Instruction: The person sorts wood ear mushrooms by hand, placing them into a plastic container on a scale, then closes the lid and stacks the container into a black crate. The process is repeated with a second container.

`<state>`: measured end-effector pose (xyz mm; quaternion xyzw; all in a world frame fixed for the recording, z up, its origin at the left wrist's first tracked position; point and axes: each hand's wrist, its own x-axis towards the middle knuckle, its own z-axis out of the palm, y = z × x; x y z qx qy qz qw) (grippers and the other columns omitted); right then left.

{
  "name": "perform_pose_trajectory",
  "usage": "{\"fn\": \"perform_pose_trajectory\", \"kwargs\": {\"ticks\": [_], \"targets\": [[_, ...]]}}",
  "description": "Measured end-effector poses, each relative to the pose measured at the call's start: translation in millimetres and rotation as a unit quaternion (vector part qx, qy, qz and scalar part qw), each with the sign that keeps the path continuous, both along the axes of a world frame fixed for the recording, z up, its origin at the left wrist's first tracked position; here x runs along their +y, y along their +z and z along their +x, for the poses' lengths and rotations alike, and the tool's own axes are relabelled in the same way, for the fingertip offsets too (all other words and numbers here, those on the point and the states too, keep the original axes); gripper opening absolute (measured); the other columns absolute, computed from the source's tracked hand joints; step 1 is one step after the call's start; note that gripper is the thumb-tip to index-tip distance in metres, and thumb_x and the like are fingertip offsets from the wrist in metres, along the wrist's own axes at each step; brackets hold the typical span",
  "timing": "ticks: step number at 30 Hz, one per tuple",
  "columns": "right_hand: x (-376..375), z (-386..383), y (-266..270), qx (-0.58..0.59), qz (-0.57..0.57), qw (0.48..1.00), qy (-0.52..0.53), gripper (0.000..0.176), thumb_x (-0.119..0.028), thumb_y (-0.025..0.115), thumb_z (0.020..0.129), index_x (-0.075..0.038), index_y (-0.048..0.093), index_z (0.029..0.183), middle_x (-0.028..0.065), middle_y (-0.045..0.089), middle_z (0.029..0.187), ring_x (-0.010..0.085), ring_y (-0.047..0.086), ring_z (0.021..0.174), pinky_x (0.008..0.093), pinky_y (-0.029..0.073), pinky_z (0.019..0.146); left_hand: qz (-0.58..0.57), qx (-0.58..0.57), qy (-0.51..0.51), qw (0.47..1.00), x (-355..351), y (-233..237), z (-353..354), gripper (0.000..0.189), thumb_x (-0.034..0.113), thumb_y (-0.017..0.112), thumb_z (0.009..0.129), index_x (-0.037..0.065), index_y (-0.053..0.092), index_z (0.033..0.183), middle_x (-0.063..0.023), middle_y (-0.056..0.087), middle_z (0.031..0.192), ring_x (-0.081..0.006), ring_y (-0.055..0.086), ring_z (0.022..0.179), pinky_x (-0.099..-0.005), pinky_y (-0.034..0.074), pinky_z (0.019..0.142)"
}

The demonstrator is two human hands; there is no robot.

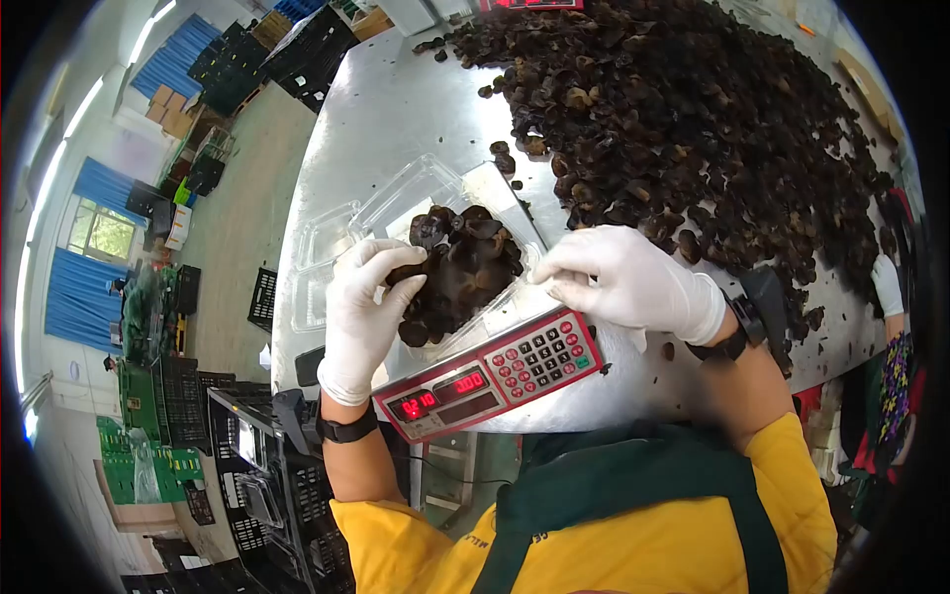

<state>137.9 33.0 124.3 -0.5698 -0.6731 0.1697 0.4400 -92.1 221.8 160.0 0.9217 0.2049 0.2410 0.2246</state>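
At the far left of the frame, blue curtains [84,309] around a window [102,233]; lower down, black crates [181,401] and green crates [137,391] on the floor side of the room. Just right of these, from upper centre towards the right edge, a metal worktop [346,119] with clear plastic packaging [315,297] lying on it at left of centre.

Next, the left hand [358,322], in a white glove, with a black band [349,427] at the wrist. Reaching in from below to the left side of a heap of dark fungus pieces [465,272], with thumb and forefinger in a narrow grip against the outer pieces; cannot tell if firmly holding any. Heaped at the centre of the frame in a clear container [485,322], above the keypad side of a red scale [495,374], and near an open clear lid [411,193]. Lit in red on the scale, two displays, seemingly reading 0.210 and 0.00.

Right of the heap, the right hand [633,282], also in a white glove with a black band [727,344]. Narrow in the grip, with fingertips close together beside the right edge of the container; cannot tell if pinching the edge.

Across the upper centre and right, a large loose spread of dark fungus [693,119] directly on the worktop. At the far right, another person's gloved hand [887,285] beside the spread, below it a patterned sleeve [895,386].
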Motion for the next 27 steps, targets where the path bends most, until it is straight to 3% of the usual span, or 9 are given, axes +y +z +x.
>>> {"fn": "perform_pose_trajectory", "kwargs": {"ticks": [5,9,13,15,17,19,21,23,27], "targets": [[34,-4,14,0.23,-0.139,0.963,0.001,0.023,-0.012,0.063,0.096,-0.001,0.07,0.115,0.0053,0.071,0.095,0.0099,0.064,0.085,0.0267,0.053,0.075,-0.095,-0.014,0.032,0.995,6,13,-5,0.028,-0.005,0.075,0.079,0.004,0.072,0.105,-0.0046,0.069,0.104,-0.0147,0.064,0.09,-0.0253,0.049,0.077],[68,-17,25,0.458,-0.119,0.873,0.119,0.059,-0.046,0.053,0.102,-0.006,0.046,0.145,0.0087,0.062,0.124,0.0162,0.067,0.098,0.0238,0.057,0.07,-0.138,-0.156,0.006,0.978,-4,26,14,0.035,-0.003,0.076,0.079,0.0,0.066,0.113,-0.0061,0.068,0.108,-0.0141,0.065,0.095,-0.0282,0.051,0.085],[89,-31,19,0.593,-0.081,0.779,0.187,0.059,-0.056,0.053,0.1,-0.005,0.058,0.129,0.0123,0.064,0.113,0.0186,0.066,0.099,0.0306,0.06,0.068,0.132,-0.075,-0.101,0.983,-18,41,37,0.043,0.004,0.082,0.076,0.003,0.064,0.115,-0.0113,0.066,0.115,-0.0218,0.064,0.103,-0.0298,0.052,0.087],[92,-31,10,0.663,-0.097,0.706,0.23,0.057,-0.053,0.054,0.1,-0.004,0.059,0.129,0.0112,0.065,0.112,0.0192,0.067,0.095,0.03,0.06,0.068,0.143,-0.081,-0.094,0.982,-17,42,38,0.042,0.008,0.083,0.077,0.003,0.064,0.114,-0.0126,0.065,0.117,-0.0249,0.063,0.106,-0.032,0.052,0.088],[85,-27,7,0.657,-0.101,0.73,0.158,0.053,-0.049,0.055,0.101,-0.004,0.061,0.128,0.009,0.067,0.108,0.0195,0.068,0.09,0.0299,0.059,0.067,0.153,-0.087,-0.093,0.98,-8,42,36,0.041,0.012,0.083,0.078,0.004,0.064,0.114,-0.0139,0.064,0.119,-0.0279,0.062,0.108,-0.0343,0.052,0.09],[72,-12,2,0.639,-0.104,0.753,0.119,0.04,-0.037,0.055,0.102,-0.007,0.066,0.126,0.0021,0.07,0.094,0.0146,0.069,0.09,0.0199,0.053,0.061,0.122,-0.114,-0.052,0.985,15,40,25,0.038,0.022,0.079,0.084,0.003,0.064,0.113,-0.0157,0.064,0.116,-0.0317,0.062,0.109,-0.0388,0.051,0.094],[58,15,-7,0.611,-0.109,0.774,0.126,0.049,-0.035,0.053,0.104,0.0,0.055,0.139,0.0074,0.064,0.104,0.0131,0.062,0.089,0.021,0.051,0.054,0.114,-0.079,0.024,0.99,48,29,12,0.038,0.029,0.073,0.089,0.002,0.064,0.114,-0.0183,0.065,0.115,-0.034,0.062,0.112,-0.0414,0.049,0.097],[40,33,-13,0.641,-0.113,0.757,0.054,0.036,-0.031,0.06,0.101,-0.007,0.066,0.127,-0.0008,0.069,0.091,0.009,0.068,0.084,0.0175,0.052,0.057,0.149,-0.017,0.103,0.983,97,-1,-6,0.048,0.036,0.071,0.091,0.001,0.061,0.121,-0.0209,0.067,0.114,-0.0352,0.064,0.112,-0.0408,0.05,0.095],[16,45,-22,0.645,-0.109,0.756,-0.035,0.037,-0.019,0.06,0.099,0.001,0.061,0.131,0.0035,0.066,0.091,0.013,0.066,0.082,0.0237,0.061,0.066,0.062,0.155,0.278,0.946,139,-35,-11,0.062,0.044,0.072,0.088,0.0,0.056,0.128,-0.0238,0.069,0.112,-0.0376,0.066,0.11,-0.0424,0.052,0.093]]}}
